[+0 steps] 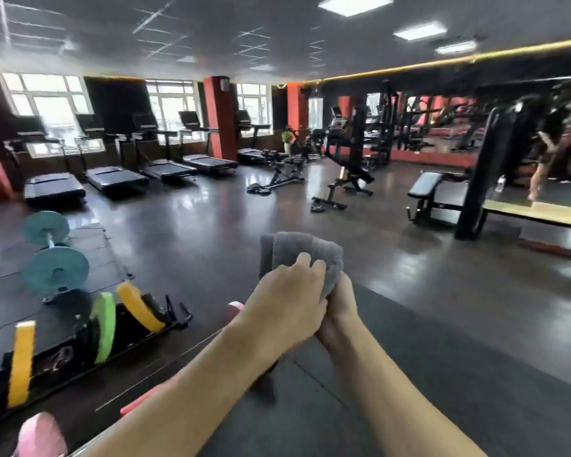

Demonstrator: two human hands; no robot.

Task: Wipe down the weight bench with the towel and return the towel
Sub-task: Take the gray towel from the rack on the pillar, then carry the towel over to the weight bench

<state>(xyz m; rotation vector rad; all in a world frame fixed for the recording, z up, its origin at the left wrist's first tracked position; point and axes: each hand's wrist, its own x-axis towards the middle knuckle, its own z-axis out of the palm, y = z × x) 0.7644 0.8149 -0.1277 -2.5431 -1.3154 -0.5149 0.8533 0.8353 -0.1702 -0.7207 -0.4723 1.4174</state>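
Observation:
A folded grey towel [302, 255] is held up in front of me at the middle of the head view. My left hand [287, 303] grips it from above, fingers curled over its lower edge. My right hand [340, 311] clasps it from below, partly hidden behind the left hand. A black padded weight bench [424, 186] stands on the floor at the right, well away from both hands, beside a black machine post.
Teal barbell plates [55, 268] and yellow and green plates [104, 326] in a rack lie at the left. Treadmills [116, 178] line the far windows. Adjustable benches [346, 179] stand mid-room. A mirror wall [541, 127] runs along the right. Dark open floor lies ahead.

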